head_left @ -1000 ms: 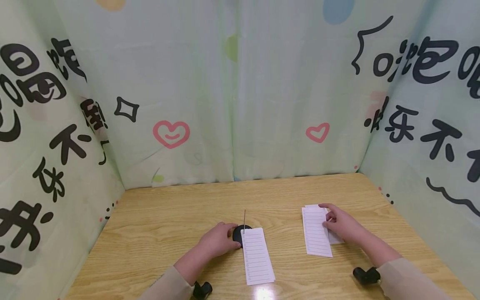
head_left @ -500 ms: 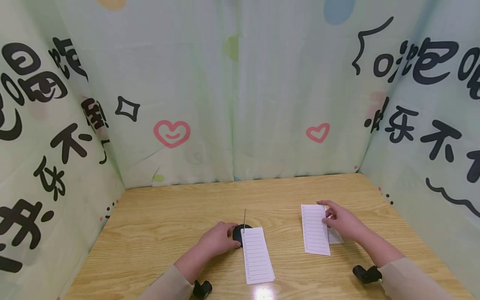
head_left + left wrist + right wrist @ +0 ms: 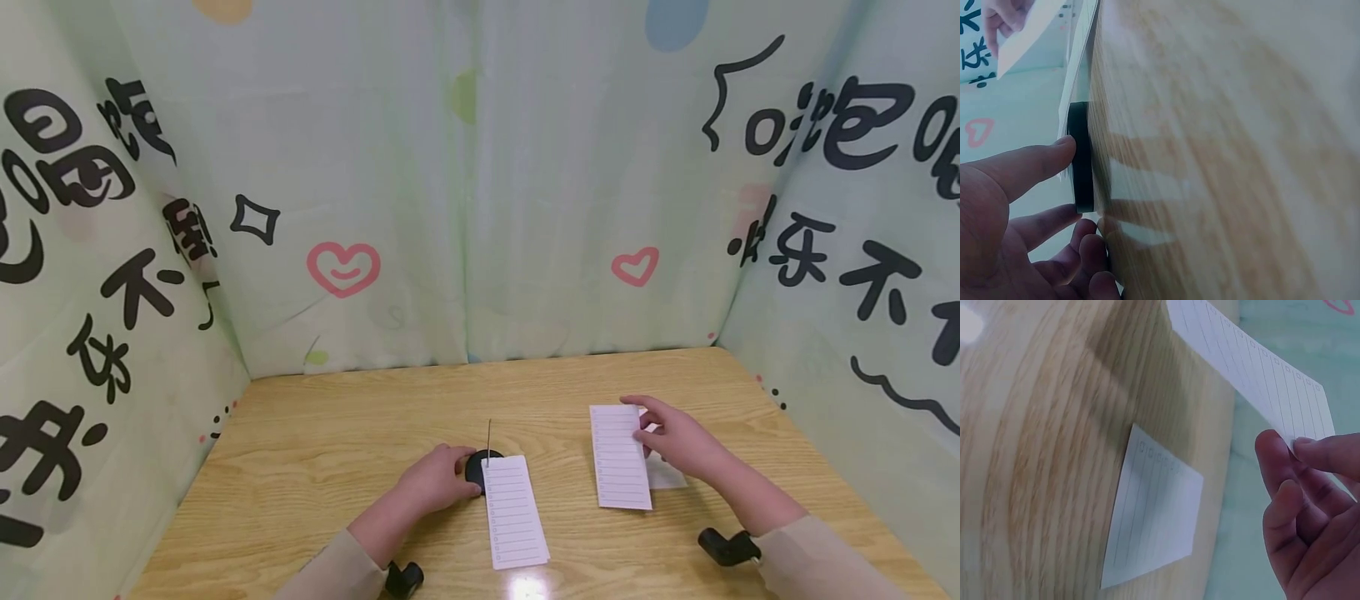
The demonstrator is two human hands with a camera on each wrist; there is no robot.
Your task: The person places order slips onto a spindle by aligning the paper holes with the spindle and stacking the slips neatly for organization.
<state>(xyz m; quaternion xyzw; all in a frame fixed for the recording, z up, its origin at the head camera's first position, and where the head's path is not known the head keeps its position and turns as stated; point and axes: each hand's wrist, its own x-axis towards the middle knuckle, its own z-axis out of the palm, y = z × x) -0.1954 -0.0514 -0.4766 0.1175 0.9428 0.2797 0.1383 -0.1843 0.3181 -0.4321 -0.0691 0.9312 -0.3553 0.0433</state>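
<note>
My left hand (image 3: 435, 482) pinches the round black base (image 3: 1082, 162) of a bill spike between thumb and fingers, with the base flat on the table. A thin needle (image 3: 489, 435) stands up from it. Lined white paper slips (image 3: 516, 517) are stuck on the needle near their top edge and spread toward the front. Over on the right, my right hand (image 3: 682, 439) pinches a lined checklist slip (image 3: 1254, 369) by its long edge, raised above the table. Beneath it another lined slip (image 3: 1154, 512) lies on the wood, partly covered in the head view.
The wooden table (image 3: 337, 417) is enclosed by pale printed curtains (image 3: 540, 167) at the back and both sides. Black wrist camera mounts (image 3: 729, 547) sit at both beige sleeves. A bright reflection shows at the table's front.
My right hand has lifted the slip and shifted slightly left with it, uncovering more of the slip below. My left hand, the spike and its papers stay put.
</note>
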